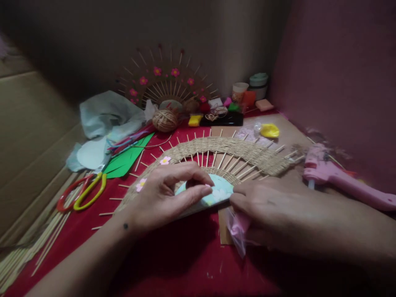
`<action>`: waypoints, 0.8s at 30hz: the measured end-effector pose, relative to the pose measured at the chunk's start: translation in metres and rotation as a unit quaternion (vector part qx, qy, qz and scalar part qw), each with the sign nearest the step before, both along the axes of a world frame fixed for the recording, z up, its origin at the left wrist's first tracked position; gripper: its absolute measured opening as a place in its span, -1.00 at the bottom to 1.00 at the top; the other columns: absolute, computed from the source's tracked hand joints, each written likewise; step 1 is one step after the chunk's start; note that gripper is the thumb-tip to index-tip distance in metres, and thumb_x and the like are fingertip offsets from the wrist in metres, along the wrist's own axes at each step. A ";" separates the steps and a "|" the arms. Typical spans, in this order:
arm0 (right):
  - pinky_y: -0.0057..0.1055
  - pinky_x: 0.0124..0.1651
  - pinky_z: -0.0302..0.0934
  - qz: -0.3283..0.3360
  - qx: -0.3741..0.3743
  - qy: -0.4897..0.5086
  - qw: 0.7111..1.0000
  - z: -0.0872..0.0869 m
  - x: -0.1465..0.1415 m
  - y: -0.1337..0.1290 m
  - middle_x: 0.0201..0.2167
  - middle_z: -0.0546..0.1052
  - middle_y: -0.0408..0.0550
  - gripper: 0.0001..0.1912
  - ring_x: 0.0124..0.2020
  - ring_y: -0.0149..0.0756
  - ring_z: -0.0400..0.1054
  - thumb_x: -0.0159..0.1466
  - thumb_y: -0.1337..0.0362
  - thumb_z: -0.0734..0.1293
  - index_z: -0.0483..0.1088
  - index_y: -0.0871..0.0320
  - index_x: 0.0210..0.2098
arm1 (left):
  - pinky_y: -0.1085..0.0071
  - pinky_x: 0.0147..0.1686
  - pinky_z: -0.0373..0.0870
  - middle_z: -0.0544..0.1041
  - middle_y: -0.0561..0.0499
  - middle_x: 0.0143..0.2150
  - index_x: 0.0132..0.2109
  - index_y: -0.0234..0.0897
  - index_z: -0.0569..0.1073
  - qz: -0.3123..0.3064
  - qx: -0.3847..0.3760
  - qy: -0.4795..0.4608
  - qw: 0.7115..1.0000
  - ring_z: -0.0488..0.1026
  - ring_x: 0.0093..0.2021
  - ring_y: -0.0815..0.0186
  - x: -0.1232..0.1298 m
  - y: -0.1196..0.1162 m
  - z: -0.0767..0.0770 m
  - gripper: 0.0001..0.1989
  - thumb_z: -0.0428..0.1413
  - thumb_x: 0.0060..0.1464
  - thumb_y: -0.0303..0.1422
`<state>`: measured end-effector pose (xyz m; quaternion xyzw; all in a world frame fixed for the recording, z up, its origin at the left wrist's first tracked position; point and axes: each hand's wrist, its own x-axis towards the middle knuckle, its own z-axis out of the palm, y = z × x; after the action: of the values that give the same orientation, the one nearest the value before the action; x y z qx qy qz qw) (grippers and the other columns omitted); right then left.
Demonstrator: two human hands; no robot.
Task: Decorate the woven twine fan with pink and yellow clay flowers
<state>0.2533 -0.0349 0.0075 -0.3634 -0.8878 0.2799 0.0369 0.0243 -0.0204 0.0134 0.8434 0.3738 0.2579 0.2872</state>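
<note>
Red cloth [145,255] runs across your dim corner, and right at its middle lies the woven fan [229,146], arching away beyond your hands. Light stuff, by the look of it: the fibre band should give a little, while those thin sticks [250,173] could snap if leaned on. Best hold? Probably the half-round base [219,194], which looks stiffer. Now your left hand [171,189], thumb and forefinger nearly meeting, seemingly on a tiny pink bit [208,186] over that base; your right hand [269,202] curls around a clear packet [239,229], knuckles by the base's right end. And what a look: tan weave, pale tips fringing it, two pink flowers [165,160] leftward, blue-green paint below.
</note>
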 end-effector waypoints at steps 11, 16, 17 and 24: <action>-0.52 -0.62 -0.15 -0.024 0.025 -0.020 0.999 -0.002 -0.002 0.006 -0.62 0.31 -0.21 -0.91 -0.65 -0.50 0.06 0.11 0.31 0.28 0.29 0.15 -0.51 | 0.50 -0.29 0.33 0.53 0.03 -0.33 -0.19 -0.28 0.49 -0.152 -0.034 0.059 0.986 0.44 -0.32 0.40 0.005 -0.005 0.001 -0.88 0.07 0.16 -0.46; -0.52 -0.58 -0.04 -0.032 -0.019 -0.010 0.999 0.002 -0.003 0.008 -0.57 0.39 -0.19 -0.95 -0.59 -0.46 0.18 0.13 0.31 0.27 0.34 0.13 -0.46 | 0.50 -0.32 0.30 0.52 0.03 -0.32 -0.18 -0.31 0.47 -0.135 0.039 0.116 0.983 0.42 -0.33 0.41 0.008 -0.006 -0.001 -0.87 0.03 0.18 -0.46; -0.52 -0.58 -0.03 -0.035 -0.023 -0.008 0.999 0.002 -0.003 0.008 -0.56 0.40 -0.19 -0.94 -0.59 -0.46 0.19 0.14 0.31 0.27 0.35 0.13 -0.46 | 0.49 -0.33 0.30 0.52 0.03 -0.33 -0.18 -0.31 0.47 -0.128 0.054 0.127 0.982 0.42 -0.33 0.41 0.009 -0.007 -0.002 -0.87 0.03 0.18 -0.46; -0.53 -0.60 -0.04 -0.031 -0.011 -0.009 0.999 0.003 -0.002 0.008 -0.55 0.42 -0.19 -0.88 -0.59 -0.47 0.20 0.15 0.23 0.29 0.35 0.13 -0.47 | 0.50 -0.34 0.31 0.54 0.06 -0.35 -0.19 -0.30 0.50 -0.104 0.123 0.132 0.978 0.44 -0.36 0.42 0.012 -0.011 -0.010 -0.88 0.07 0.16 -0.46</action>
<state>0.2510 -0.0266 0.0102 -0.3936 -0.8734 0.2849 0.0339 0.0366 -0.0311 0.0036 0.9330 0.2844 0.1567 0.1550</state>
